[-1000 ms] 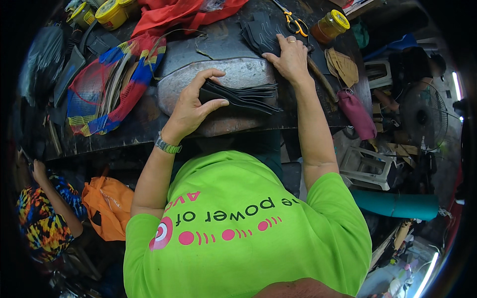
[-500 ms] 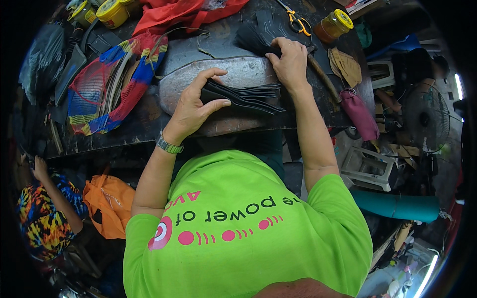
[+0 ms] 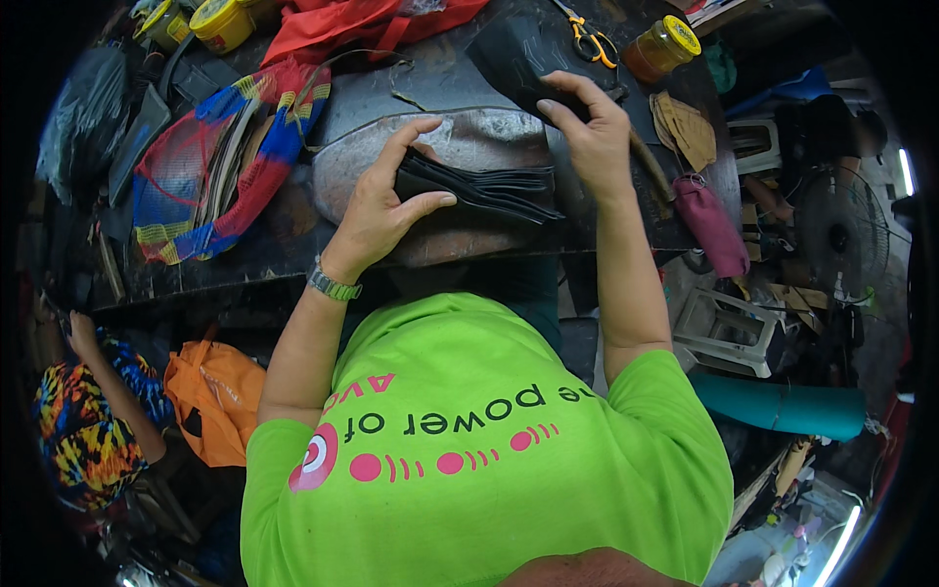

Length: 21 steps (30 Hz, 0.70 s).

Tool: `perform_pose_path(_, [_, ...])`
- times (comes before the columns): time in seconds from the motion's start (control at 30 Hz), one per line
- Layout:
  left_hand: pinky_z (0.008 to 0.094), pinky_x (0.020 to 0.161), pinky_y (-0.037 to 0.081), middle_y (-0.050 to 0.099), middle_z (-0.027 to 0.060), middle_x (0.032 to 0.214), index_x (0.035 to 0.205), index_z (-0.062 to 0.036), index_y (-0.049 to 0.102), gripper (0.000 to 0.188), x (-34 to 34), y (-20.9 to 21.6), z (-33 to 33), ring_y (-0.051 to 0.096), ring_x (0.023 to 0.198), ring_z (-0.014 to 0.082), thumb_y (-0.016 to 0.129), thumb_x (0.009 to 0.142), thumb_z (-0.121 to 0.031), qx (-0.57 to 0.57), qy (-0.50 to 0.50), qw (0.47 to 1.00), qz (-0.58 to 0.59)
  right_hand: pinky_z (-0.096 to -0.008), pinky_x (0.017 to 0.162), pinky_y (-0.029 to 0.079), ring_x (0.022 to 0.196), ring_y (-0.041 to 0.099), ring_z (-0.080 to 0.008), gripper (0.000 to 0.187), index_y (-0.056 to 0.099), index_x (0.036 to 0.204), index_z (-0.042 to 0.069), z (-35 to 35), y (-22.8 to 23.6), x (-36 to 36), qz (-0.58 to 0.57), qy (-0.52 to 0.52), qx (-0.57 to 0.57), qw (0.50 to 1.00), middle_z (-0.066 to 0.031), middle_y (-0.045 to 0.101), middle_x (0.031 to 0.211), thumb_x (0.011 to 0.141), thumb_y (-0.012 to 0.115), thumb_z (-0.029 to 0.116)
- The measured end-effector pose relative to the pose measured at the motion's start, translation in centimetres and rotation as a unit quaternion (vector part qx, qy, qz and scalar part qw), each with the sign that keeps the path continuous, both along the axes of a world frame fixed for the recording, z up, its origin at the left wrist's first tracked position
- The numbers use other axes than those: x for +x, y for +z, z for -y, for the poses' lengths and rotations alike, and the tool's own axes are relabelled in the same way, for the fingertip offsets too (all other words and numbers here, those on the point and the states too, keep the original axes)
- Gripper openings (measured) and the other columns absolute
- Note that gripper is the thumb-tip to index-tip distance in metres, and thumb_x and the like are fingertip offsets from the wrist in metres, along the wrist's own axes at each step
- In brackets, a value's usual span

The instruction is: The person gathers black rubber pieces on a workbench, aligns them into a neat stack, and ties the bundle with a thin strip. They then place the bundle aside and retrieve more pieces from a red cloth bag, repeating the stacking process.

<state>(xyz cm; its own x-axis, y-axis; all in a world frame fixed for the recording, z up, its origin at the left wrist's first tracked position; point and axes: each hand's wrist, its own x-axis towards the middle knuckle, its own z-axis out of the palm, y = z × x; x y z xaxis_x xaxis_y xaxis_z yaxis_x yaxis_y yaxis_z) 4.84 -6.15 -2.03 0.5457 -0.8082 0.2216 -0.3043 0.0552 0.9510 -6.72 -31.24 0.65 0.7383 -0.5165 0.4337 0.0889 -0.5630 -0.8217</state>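
My left hand [image 3: 377,203] grips a stack of thin black leather-like pieces [image 3: 489,191] by its left end, the thumb below and the fingers curled above. The layers fan apart toward the right. Under the stack lies a worn grey rounded slab [image 3: 450,132]. Off to the upper right, my right hand [image 3: 599,137] pinches the near edge of a flat black piece [image 3: 509,64] between thumb and fingers. That piece is tilted, and other dark pieces with pale lines lie just behind it; where one ends and another begins is hard to make out.
Behind my right hand lie orange-handled scissors [image 3: 592,41] and a yellow-lidded jar [image 3: 662,51]. A wooden-handled tool [image 3: 648,161] and a maroon pouch [image 3: 709,225] are to its right. A colourful mesh bag [image 3: 230,166] lies left. Another person's arm [image 3: 117,391] shows at the far left.
My right hand has shifted slightly right and toward me, lifting a black piece from the fanned pile. My left hand keeps its hold on the stack, nearly still.
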Motion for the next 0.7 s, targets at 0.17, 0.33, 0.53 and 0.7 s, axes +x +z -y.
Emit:
perform_pose_path(0.17, [0.0307,0.094,0.05,0.063,0.0091,0.11,0.147,-0.0123,0.05,0.076,-0.1,-0.1,0.1,0.064,0.101,0.0203,0.085,0.08,-0.008,-0.01,0.013,0.999,0.035,-0.0265,0.093,0.052,0.104,0.065,-0.0127,0.028,0.073,0.114,-0.002,-1.5,2.0,-1.9,0.022,0.069,0.01,0.997,-0.0036,0.072,0.107,0.086,0.071,-0.007])
perform_pose_path(0.33, [0.0323,0.098,0.048,0.063,0.011,0.115,0.143,-0.0111,0.054,0.071,-0.2,-0.1,0.0,0.062,0.106,0.0238,0.085,0.079,-0.009,0.002,0.008,1.0,0.026,-0.0335,0.085,0.054,0.095,0.07,-0.0279,0.031,0.074,0.112,0.004,-0.4,-0.2,-0.7,-0.008,0.025,-0.118,0.993,-0.0135,0.073,0.101,0.083,0.069,-0.007])
perform_pose_path(0.53, [0.0294,0.096,0.047,0.062,0.0082,0.114,0.143,-0.0113,0.054,0.071,-0.2,-0.1,0.0,0.06,0.106,0.0196,0.084,0.079,-0.006,-0.001,0.004,1.0,0.03,-0.0413,0.091,0.052,0.105,0.067,-0.0375,0.037,0.07,0.122,0.004,3.4,-2.4,1.0,-0.15,-0.052,-0.172,0.972,-0.0202,0.069,0.109,0.087,0.074,0.012])
perform_pose_path(0.7, [0.0253,0.092,0.047,0.061,0.0046,0.111,0.146,-0.0119,0.052,0.073,-0.2,-0.1,0.0,0.058,0.103,0.0126,0.083,0.08,-0.002,-0.003,0.003,0.998,0.06,-0.0446,0.099,0.05,0.116,0.062,-0.0389,0.049,0.066,0.134,0.006,4.7,-3.0,1.8,-0.253,-0.053,-0.22,0.941,-0.0202,0.062,0.128,0.087,0.075,0.019])
